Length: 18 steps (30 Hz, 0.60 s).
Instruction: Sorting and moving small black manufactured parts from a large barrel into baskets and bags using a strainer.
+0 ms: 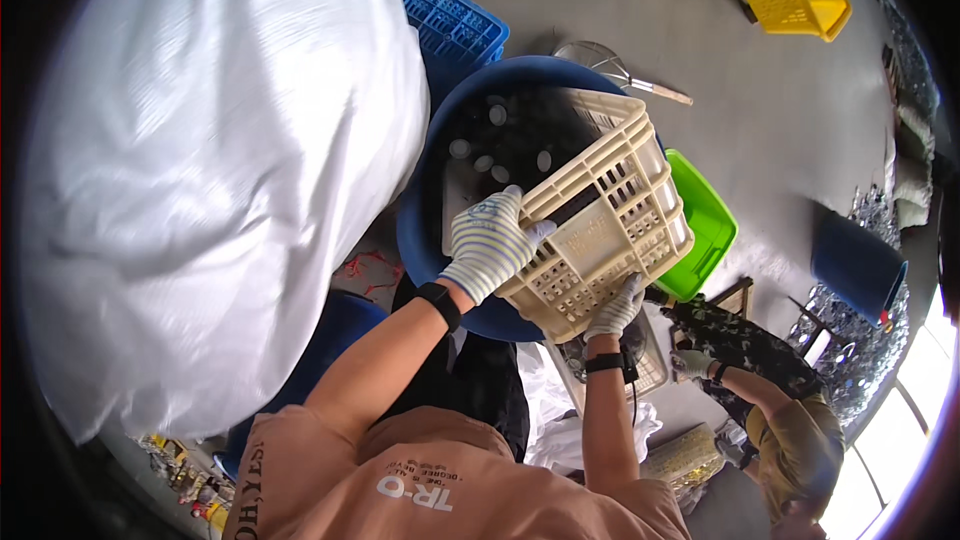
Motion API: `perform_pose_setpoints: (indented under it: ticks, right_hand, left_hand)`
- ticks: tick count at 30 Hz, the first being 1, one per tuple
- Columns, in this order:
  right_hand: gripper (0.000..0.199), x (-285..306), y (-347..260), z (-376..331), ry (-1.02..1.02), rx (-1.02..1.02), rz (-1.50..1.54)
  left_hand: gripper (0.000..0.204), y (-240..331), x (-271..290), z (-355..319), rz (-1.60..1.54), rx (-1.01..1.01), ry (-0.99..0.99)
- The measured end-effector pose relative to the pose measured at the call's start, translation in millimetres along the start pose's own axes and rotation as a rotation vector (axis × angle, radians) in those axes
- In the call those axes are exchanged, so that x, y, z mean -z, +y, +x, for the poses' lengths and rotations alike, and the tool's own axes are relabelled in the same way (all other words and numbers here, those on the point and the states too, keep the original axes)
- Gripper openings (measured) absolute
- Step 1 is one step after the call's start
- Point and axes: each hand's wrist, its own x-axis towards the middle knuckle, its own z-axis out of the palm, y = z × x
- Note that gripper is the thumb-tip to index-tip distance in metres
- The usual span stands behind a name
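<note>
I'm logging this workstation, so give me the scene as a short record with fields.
left hand: gloved, gripping the rim of a beige plastic crate
right hand: gloved, holding the same crate's near side
crate position: tilted over a round blue tub
in tub: several pale oval pieces
left of tub: large white sack
right of tub: bright green bin
beyond tub: blue crate, wire skimmer
lower right: co-worker

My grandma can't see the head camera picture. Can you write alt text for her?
A person's gloved left hand grips a beige plastic crate, with the right hand against it, tilted over a big blue tub. Pale round things show inside the dark tub. A huge white sack fills the left; another person is lower right.
</note>
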Motion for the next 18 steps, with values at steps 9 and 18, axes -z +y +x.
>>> perform_pose_setpoints:
  ticks: [9,18]
  right_hand:
    - [0.038,-20.5,40.3,40.7,-0.11,-0.016,-0.191]
    - [0.033,36.6,-45.7,42.1,-0.277,-0.097,-0.099]
  left_hand:
    - [0.07,-67.7,-60.5,15.4,0.056,0.194,0.039]
    - [0.055,-17.6,-40.8,-62.6,-0.2,0.114,0.063]
